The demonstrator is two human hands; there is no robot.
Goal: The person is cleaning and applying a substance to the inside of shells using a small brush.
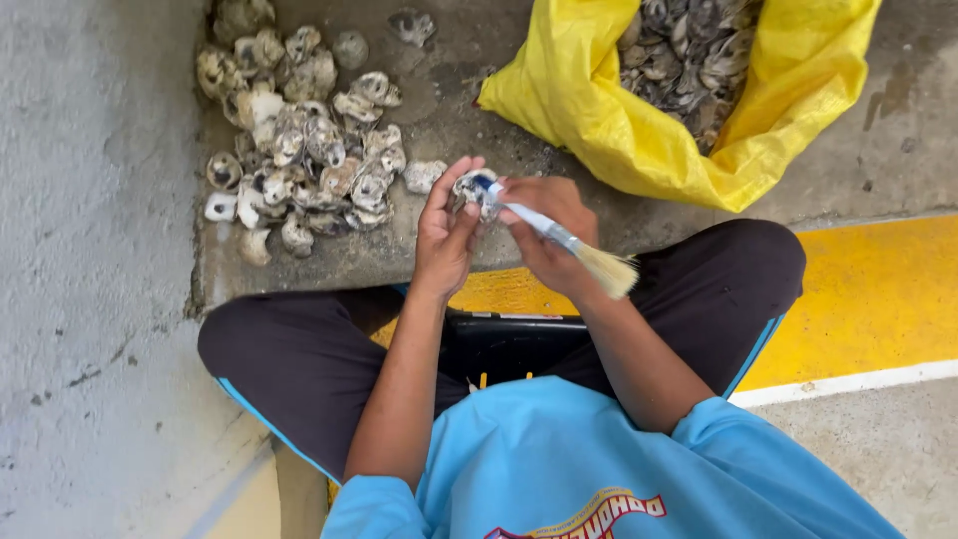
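Left hand point(445, 232) cupped oyster shell point(471, 188), fingers curled round it, held above lap. Right hand point(546, 232) closed round paintbrush point(559, 237), handle end against shell, pale bristles pointing out toward right knee. Person sat cross-legged on concrete floor point(90, 250). Heap of shells point(299, 140) lay ahead at left; yellow bag point(639, 120) of darker shells ahead at right. Black crate point(504, 344) between legs.

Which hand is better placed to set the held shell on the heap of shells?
Left. The left hand already grips the small grey-white oyster shell and is nearer the pale shell heap; the right hand holds the white-handled paintbrush.
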